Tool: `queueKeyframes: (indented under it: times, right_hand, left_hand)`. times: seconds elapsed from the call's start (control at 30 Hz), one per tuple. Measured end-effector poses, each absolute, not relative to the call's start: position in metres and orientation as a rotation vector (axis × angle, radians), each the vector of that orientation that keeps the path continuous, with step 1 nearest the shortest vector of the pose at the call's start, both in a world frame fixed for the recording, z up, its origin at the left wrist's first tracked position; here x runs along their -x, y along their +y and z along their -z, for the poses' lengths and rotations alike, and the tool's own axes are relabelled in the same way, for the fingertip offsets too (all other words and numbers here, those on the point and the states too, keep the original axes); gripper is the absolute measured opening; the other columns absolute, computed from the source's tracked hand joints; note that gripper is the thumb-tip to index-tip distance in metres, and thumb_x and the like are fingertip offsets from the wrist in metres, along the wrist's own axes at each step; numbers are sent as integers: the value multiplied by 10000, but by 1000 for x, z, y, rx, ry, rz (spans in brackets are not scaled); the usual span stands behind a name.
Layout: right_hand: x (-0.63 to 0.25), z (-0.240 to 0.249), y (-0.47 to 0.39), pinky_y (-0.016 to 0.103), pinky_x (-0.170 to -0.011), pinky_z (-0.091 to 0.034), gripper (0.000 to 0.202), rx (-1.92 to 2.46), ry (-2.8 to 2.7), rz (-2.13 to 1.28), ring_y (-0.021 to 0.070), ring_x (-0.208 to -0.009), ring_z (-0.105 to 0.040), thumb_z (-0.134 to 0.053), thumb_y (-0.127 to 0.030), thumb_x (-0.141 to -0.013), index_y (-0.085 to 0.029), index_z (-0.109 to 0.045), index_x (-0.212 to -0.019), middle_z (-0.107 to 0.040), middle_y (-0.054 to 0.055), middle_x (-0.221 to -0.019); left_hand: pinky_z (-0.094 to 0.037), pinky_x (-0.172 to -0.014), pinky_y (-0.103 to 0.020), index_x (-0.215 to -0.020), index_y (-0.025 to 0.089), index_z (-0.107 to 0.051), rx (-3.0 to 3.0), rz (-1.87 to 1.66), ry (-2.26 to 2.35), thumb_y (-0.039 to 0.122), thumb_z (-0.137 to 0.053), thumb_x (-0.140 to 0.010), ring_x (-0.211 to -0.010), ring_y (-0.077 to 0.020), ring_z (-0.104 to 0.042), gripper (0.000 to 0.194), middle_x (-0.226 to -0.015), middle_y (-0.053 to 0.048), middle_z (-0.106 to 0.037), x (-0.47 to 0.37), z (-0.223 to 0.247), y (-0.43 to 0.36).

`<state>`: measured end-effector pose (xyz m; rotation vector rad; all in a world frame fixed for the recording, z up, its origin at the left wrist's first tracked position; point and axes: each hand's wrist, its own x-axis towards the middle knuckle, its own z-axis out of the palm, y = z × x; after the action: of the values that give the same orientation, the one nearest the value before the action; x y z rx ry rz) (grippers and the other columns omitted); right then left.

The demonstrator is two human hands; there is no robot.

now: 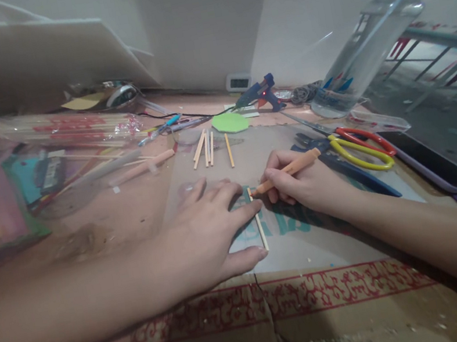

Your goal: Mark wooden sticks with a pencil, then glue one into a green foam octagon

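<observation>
Nearest us is our left arm point(112, 291). Our left hand point(215, 220) has its fingers spread, touching the little stick point(262, 233); our right hand point(295, 185) pinches an orange marker point(304, 162) against its far end. Scissors point(337, 147) and pliers point(365, 177) crowd the stick's right. White paper point(314, 253) reaches a bit nearer us than the stick.

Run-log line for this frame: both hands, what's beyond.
left hand: spread, touching pale stick | right hand: holds orange marker, tip at stick's far end | beyond: loose sticks, green piece, glue gun
</observation>
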<state>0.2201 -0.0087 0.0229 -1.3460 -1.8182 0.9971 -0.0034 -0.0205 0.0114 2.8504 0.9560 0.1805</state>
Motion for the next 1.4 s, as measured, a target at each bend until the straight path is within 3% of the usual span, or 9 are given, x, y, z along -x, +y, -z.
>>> queueKeyframes:
  times: [0.77, 1.0, 1.17, 1.4]
  right_hand:
    - [-220, -20, -7, 189, -385, -360, 213, 1363, -1750, -986, 76, -415, -489, -588, -320, -951, -205, -549, -776, -660, -15, -589]
    - [-219, -21, -6, 199, -394, -389, 200, 1384, -1759, -961, 81, -406, -500, -586, -309, -943, -208, -548, -774, -656, -21, -577]
    - [-220, -20, -6, 202, -390, -386, 210, 1374, -1764, -951, 84, -406, -503, -587, -327, -944, -207, -552, -775, -665, -15, -587]
    - [-220, -19, -5, 204, -403, -393, 213, 1345, -1746, -964, 87, -420, -505, -602, -351, -942, -207, -559, -790, -673, -11, -601]
  left_hand:
    - [-383, -1039, -700, -1423, 279, -614, -2845, -209, 940, 604, -621, -919, -1236, -437, -518, 600, -1346, -171, -557, 3, -11, -20]
    - [-418, -1004, -656, -1510, 275, -511, -2911, -248, 940, 596, -628, -914, -1187, -409, -536, 687, -1339, -170, -558, 4, -8, -23]
    - [-419, -1034, -598, -1311, 210, -657, -2990, -269, 850, 551, -586, -961, -1118, -367, -561, 494, -1195, -155, -606, 4, -11, -26]
    - [-469, -945, -556, -1291, 211, -685, -2980, -305, 825, 540, -599, -957, -1037, -352, -576, 477, -1076, -139, -622, 4, -11, -24]
